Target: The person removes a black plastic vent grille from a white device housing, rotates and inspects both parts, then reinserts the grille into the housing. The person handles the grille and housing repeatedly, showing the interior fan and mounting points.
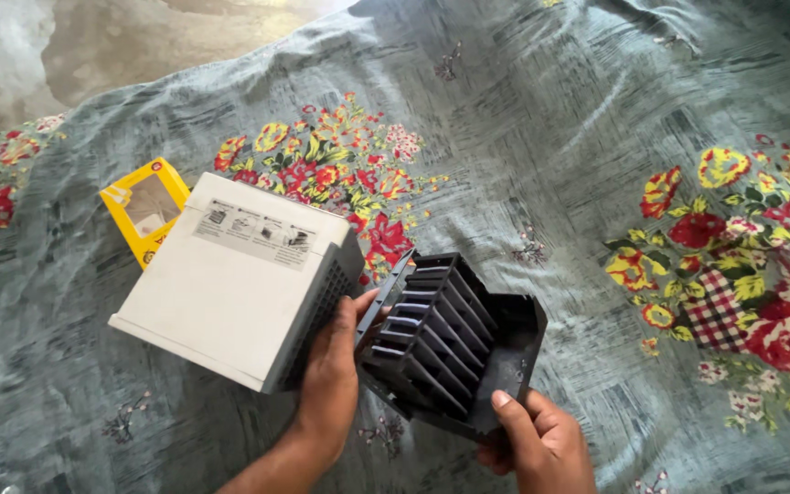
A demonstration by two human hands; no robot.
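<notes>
A pale grey box-shaped device (230, 288) with a sticker on its top lies on a grey-green floral bedsheet (550, 137). My left hand (329, 375) grips its vented right side. A black plastic grille cover with slanted slats (445, 343) sits just right of the device, apart from it and tilted up. My right hand (537, 439) holds this cover by its lower right corner, thumb on the inner face. The left hand's thumb also touches the cover's left edge.
A small yellow cardboard package with a clear window (144, 209) lies behind the device at the left. A concrete floor (66, 46) shows beyond the sheet's far left edge. Red and yellow flower prints cover the sheet at centre and right.
</notes>
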